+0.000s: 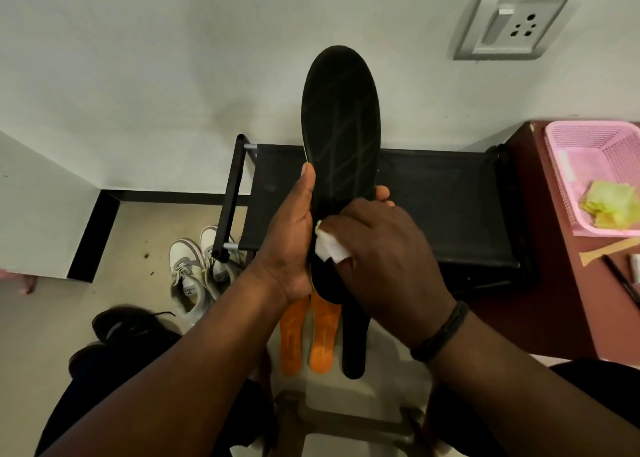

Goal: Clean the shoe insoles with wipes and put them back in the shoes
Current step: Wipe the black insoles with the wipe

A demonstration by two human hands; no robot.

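- Wiping the long black foam insole (341,124) is the step in hand; it is held upright in front of the black fabric shoe rack (433,207), toe end up.
- The left hand (291,248) grips the insole's left edge, thumb on the face and fingers curled round the back.
- The right hand (381,255) pinches a folded white wipe (329,248) and presses it on the insole's lower half, near the heel.
- Judged best practice: stroke lengthwise from heel to toe, support the back so the foam does not buckle, and refold the wipe when soiled.
- Two orange insoles (308,335) and another black insole (355,345) lie below the rack's front edge; whether they have been cleaned cannot be told.
- White sneakers (194,273) stand left of the rack; a pink plastic basket (568,165) sits to its right.
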